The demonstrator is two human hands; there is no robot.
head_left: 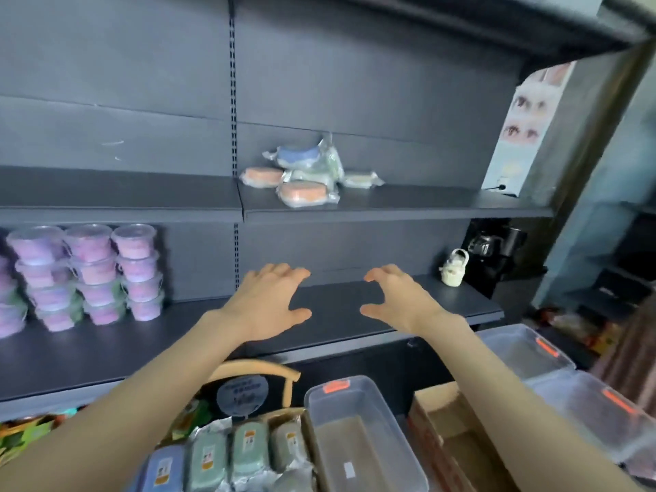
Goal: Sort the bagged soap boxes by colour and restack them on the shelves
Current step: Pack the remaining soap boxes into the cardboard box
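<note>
**Q:** Hand state?

**A:** Left hand and right hand both hold nothing. Fingers are spread and slightly bent, thumbs point toward each other, palms face down. They are well apart from each other, above the bare middle of the lower shelf. I cannot tell whether they touch it.

**Q:** Where is the stock?

**A:** In two places. A mixed heap of bagged soap boxes lies on the upper shelf, in the left half of that section near its front edge. The blue box is on top, a green box leans beside it, and two orange boxes and one pale one are around the base. A row of bagged boxes, blue then green, stands below the lower shelf's front edge, next to a clear bin.

**Q:** Anything else on the lower shelf?

**A:** Stacked tubs at the left end and a small teapot at the right end.

**Q:** Which step is this?

**A:** Judged early. The heap is unsorted and no colour stacks are formed. The hands look set to reach for stock.

**Q:** What does the next move need?

**A:** Lifting the blue box first, since it rests on the others. The bags look slippery, so it needs a firm two-sided grasp. Each colour then needs its own spot along the shelf edge.
</note>
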